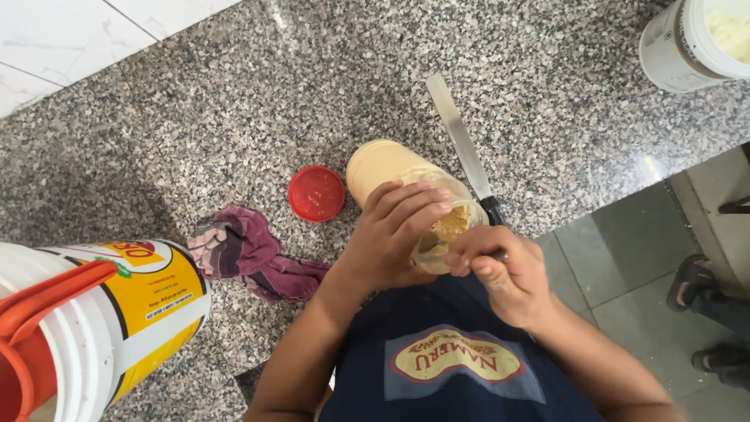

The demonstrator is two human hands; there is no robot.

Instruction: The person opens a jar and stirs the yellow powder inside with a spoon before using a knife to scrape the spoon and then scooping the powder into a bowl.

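The left hand [391, 238] is wrapping its fingers around the open mouth of a clear plastic jar of tan paste [406, 187], which is lying tilted on the speckled grey granite counter [234, 101] just above the centre of the view, its mouth pointing toward five o'clock. The right hand [504, 273] is pinching closed on a thin metal utensil [498, 255] at the jar's mouth; what kind of utensil it is cannot be told. A long flat steel knife with a black handle [462, 144] is lying on the counter at the jar's two o'clock side, just beside it. A round red plastic lid [316, 193] is resting at the jar's nine o'clock. A crumpled maroon cloth [250, 254] is sitting at seven o'clock, beside a white and yellow plastic bucket with an orange handle [101, 312]. A white tub of pale cream [699, 39] is standing at two o'clock, well apart.
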